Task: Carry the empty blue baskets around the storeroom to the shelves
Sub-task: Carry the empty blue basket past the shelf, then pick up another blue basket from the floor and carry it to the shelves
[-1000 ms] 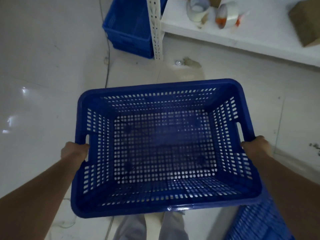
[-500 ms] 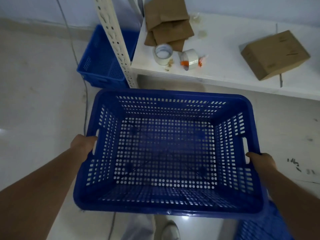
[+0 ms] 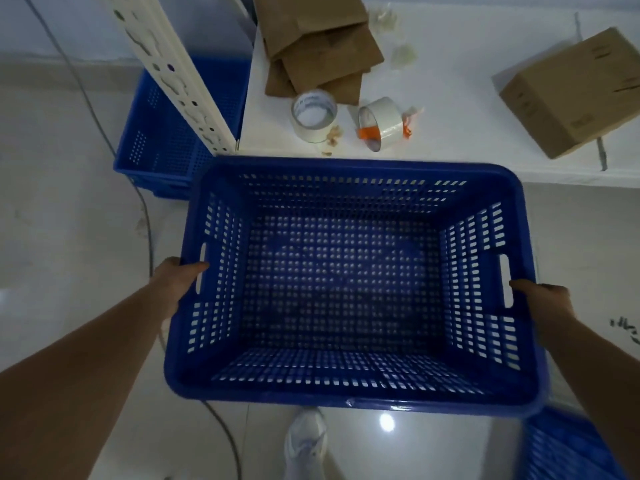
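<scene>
Head view, looking down: empty blue basket [image 3: 346,292] with perforated walls and floor, held level in the air above a pale tiled floor [image 3: 69,237], far rim just short of a white shelf [image 3: 450,133]. Left hand [image 3: 175,284] clasped on the left rim beside the handle slot, thumb lying over the edge; right hand [image 3: 543,301] clasped on the right rim by the opposite slot. Both forearms reaching in from the lower corners. Beyond the basket, on the shelf: flattened cardboard pieces [image 3: 318,46], a roll of clear tape [image 3: 313,116] lying flat, a second tape roll [image 3: 381,124] on its side with orange parts, and a closed cardboard box [image 3: 571,91] toward the right. Cream slotted shelf upright [image 3: 180,74] rising at the shelf's left corner. Second blue basket [image 3: 162,133] resting on the floor behind that upright, to the left of the shelf. Grey cable [image 3: 145,216] trailing across the floor on the left. Below the held basket, a light shoe [image 3: 304,441]; at the bottom right corner, part of another blue perforated basket [image 3: 568,448], blurred.
</scene>
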Demonstrator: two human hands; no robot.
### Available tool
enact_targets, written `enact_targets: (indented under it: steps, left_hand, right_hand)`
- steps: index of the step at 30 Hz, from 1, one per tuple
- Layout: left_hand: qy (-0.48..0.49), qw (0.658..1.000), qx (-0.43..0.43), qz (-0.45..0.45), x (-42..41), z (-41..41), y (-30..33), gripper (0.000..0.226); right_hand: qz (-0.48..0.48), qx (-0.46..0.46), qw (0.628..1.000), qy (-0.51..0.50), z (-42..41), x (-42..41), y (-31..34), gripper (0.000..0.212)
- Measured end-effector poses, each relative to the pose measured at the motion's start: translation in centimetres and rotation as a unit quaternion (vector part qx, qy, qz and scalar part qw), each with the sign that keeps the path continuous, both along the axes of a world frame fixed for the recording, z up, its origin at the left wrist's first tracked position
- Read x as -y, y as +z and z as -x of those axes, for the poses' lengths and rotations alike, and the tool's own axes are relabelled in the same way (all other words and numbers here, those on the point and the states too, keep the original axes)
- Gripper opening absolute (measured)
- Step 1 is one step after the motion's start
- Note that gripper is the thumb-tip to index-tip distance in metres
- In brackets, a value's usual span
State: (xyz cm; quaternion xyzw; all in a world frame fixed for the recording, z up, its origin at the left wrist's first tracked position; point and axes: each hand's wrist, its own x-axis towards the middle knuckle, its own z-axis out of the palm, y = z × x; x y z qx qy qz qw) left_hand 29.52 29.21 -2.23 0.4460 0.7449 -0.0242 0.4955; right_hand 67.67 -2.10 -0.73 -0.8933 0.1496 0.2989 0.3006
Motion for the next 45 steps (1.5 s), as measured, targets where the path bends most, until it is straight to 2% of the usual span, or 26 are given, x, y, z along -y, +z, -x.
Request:
enact_targets:
  steps: [3, 8, 11, 13, 14, 16, 17, 19, 21, 26, 31, 33, 35, 38, 42, 45]
  left_hand:
    - [-0.010, 1.000, 0.016, 0.000, -0.6, -1.0, -0.1, 0.057]
    - [-0.036, 0.999, -0.012, -0.008, 0.0, -1.1, -0.6, 0.061]
    - [-0.114, 0.984, -0.128, -0.057, 1.5, -2.9, -0.3, 0.070]
    - [-0.167, 0.966, -0.174, -0.096, 3.0, -5.0, 0.5, 0.069]
    - [-0.193, 0.961, -0.168, -0.104, 3.8, -6.2, 0.8, 0.064]
    - [-0.263, 0.952, -0.131, -0.082, 6.0, -9.2, 2.0, 0.027]
    - [-0.290, 0.948, -0.109, -0.069, 7.4, -10.8, 2.7, 0.020]
    - [-0.329, 0.939, -0.081, -0.065, 10.7, -14.2, 3.8, 0.036]
    - [-0.359, 0.928, -0.062, -0.074, 14.3, -17.4, 5.3, 0.033]
    - [-0.424, 0.899, 0.030, -0.104, 24.9, -25.2, 9.7, 0.014]
    - [-0.504, 0.850, 0.074, -0.131, 38.2, -32.9, 13.7, 0.013]
    - [-0.543, 0.826, 0.078, -0.128, 43.5, -35.7, 15.1, 0.018]
    - [-0.583, 0.799, 0.082, -0.121, 48.6, -38.4, 16.2, 0.028]
    - [-0.613, 0.775, 0.081, -0.129, 56.3, -41.5, 17.3, 0.034]
    - [-0.641, 0.749, 0.079, -0.144, 65.3, -43.4, 16.9, 0.030]
    - [-0.682, 0.718, 0.051, -0.132, 70.0, -42.8, 15.5, 0.031]
  right_hand:
    - [0.003, 0.001, 1.000, -0.018, -0.5, -0.1, 0.2, 0.029]
    - [0.010, -0.002, 1.000, -0.004, -0.7, 0.1, -0.1, 0.042]
    - [0.044, 0.002, 0.998, 0.036, -0.4, 0.6, -0.9, 0.063]
    - [0.077, 0.013, 0.995, 0.068, 0.2, 0.5, -0.6, 0.061]
    - [0.082, 0.020, 0.993, 0.081, 0.6, 0.3, -0.2, 0.058]
    - [0.071, 0.021, 0.992, 0.099, 1.0, 0.7, 0.5, 0.054]
    - [0.060, 0.017, 0.992, 0.111, 1.1, 1.3, 0.9, 0.052]
    - [0.037, 0.003, 0.990, 0.133, 1.0, 3.0, 2.1, 0.046]
    - [0.019, -0.002, 0.990, 0.141, 0.8, 5.7, 3.9, 0.039]
    - [0.010, 0.023, 0.992, 0.121, -1.0, 16.6, 8.3, 0.029]
    - [0.023, 0.013, 0.997, 0.076, -3.3, 31.8, 11.7, 0.017]
    - [0.031, 0.012, 0.999, 0.038, -3.8, 38.4, 12.7, 0.018]
    - [0.030, 0.024, 0.999, -0.013, -4.0, 45.0, 13.2, 0.030]
    - [0.029, 0.027, 0.995, -0.092, -3.1, 54.4, 13.9, 0.039]
    - [0.045, -0.006, 0.982, -0.182, -0.9, 65.3, 13.7, 0.034]
    - [0.054, -0.028, 0.964, -0.257, 2.2, 70.7, 12.3, 0.017]
